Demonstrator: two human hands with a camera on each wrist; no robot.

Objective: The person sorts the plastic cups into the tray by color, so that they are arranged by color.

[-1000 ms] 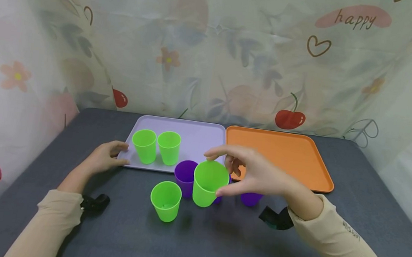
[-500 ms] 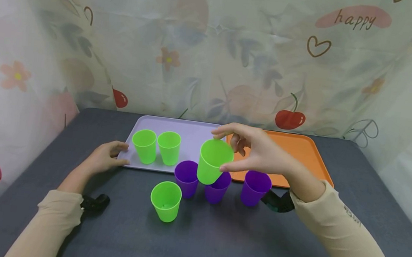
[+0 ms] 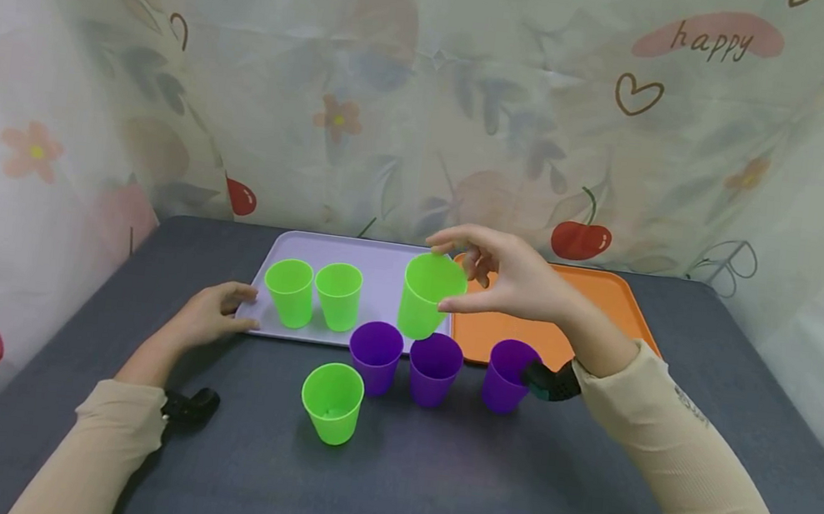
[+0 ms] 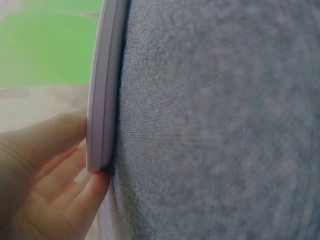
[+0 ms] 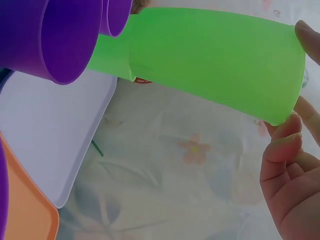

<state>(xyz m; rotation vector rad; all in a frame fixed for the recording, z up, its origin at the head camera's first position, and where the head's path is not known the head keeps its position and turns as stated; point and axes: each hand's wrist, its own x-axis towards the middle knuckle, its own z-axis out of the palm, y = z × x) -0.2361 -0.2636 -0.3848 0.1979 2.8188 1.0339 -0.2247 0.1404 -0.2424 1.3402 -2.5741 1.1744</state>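
Over the last second, the right hand [image 3: 515, 280] has carried the green cup [image 3: 426, 296] forward from among the purple cups [image 3: 434, 370]; it now hangs in front of the right part of the lilac tray [image 3: 388, 267] in the head view. Thumb and fingers are partly spread and pinch its rim on opposite sides. The cup's base looks clear of the tray; height above it cannot be told. The left hand [image 3: 206, 315] is unchanged: thumb and fingers hold the tray's left edge, near two standing cups [image 3: 337, 299]. Judgement: the cup is in mid-transfer, not yet set down. One other cup [image 3: 332, 404], also green, stands on the table [image 3: 387, 497], nearer the person.
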